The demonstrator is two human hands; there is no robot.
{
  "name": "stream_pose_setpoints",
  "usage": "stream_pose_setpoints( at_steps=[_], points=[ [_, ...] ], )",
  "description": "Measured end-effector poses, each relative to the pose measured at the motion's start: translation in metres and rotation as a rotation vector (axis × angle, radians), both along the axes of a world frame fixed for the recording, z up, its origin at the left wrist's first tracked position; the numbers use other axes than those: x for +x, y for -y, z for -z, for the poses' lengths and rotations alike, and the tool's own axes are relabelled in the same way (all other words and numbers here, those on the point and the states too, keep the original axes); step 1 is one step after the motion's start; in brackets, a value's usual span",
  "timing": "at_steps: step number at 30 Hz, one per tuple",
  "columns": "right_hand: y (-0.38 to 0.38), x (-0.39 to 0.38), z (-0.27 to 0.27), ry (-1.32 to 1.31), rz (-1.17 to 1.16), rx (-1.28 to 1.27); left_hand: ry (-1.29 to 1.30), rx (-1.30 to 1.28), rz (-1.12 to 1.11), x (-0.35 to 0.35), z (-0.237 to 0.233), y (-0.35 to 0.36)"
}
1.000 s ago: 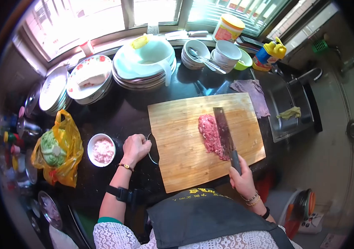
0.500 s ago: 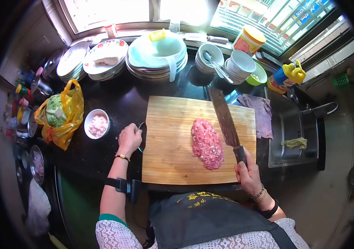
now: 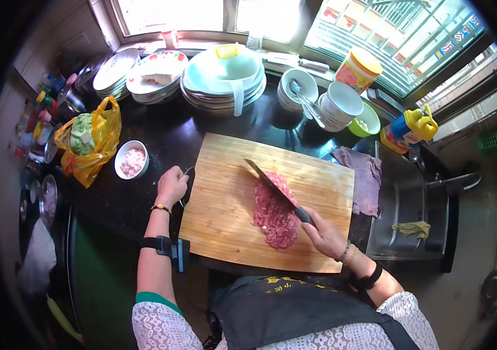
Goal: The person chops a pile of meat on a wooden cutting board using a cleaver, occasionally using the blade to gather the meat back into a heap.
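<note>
A mound of minced meat (image 3: 277, 229) lies on the wooden cutting board (image 3: 219, 216). My right hand (image 3: 323, 234) is wrapped round the dark handle of a cleaver (image 3: 269, 182). Its blade slants up and left across the mince, edge-on to me. At the board's left side, my left hand (image 3: 172, 185) is closed on the cutting board's wire handle (image 3: 186, 201), most of which the fingers hide. Left of that hand stands a white bowl (image 3: 119, 168) of paler minced meat (image 3: 133, 162).
A yellow plastic bag (image 3: 104, 147) with a cabbage (image 3: 82, 135) sits at the left. Stacked plates (image 3: 202, 105) and bowls (image 3: 298, 104) line the window side. A purple cloth (image 3: 360, 175) lies between the board and the sink (image 3: 412, 248).
My right hand has brought the cleaver left and down from the board's right side onto the mince. The mince looks flatter and more spread. My left hand stays at the handle.
</note>
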State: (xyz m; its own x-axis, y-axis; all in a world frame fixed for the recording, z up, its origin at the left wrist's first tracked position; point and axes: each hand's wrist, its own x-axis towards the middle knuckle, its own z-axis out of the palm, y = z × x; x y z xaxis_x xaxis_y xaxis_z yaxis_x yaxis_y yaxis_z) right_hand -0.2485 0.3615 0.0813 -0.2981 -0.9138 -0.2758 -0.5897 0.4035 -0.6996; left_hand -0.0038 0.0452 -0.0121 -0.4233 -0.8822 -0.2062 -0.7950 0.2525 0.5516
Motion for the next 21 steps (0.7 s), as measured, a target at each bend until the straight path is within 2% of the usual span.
stream_pose_setpoints(
  at_steps=[2,5,8,10,12,15,18,19,20,21],
  points=[
    [0.004,-0.009,-0.009,0.134,0.011,0.05,0.003,0.012,-0.053,-0.002,0.0,-0.002],
    [0.007,-0.008,-0.032,0.141,-0.058,-0.178,0.004,0.056,-0.069,-0.002,-0.006,-0.003],
    [0.009,-0.008,-0.012,0.077,-0.081,-0.399,-0.002,0.051,-0.071,-0.003,-0.007,-0.003],
    [0.012,-0.019,0.019,0.061,-0.084,-0.088,-0.029,0.03,-0.07,0.0,-0.001,-0.003],
    [0.014,-0.023,0.001,0.143,-0.078,-0.006,-0.036,0.019,-0.085,0.0,0.0,-0.004],
    [0.006,-0.012,-0.032,0.161,-0.114,-0.189,-0.012,0.04,-0.088,-0.001,-0.006,-0.005],
    [-0.004,-0.003,-0.023,0.152,-0.064,-0.241,0.005,0.062,-0.098,-0.003,-0.009,-0.005],
    [0.0,-0.003,-0.004,0.09,-0.093,-0.167,0.005,0.059,-0.099,-0.003,-0.008,-0.005],
    [0.008,-0.005,0.0,0.044,-0.137,0.036,0.008,0.055,-0.096,-0.003,-0.007,-0.004],
    [0.006,-0.004,-0.005,0.091,-0.098,0.046,-0.001,0.062,-0.103,-0.004,-0.006,-0.004]
  ],
)
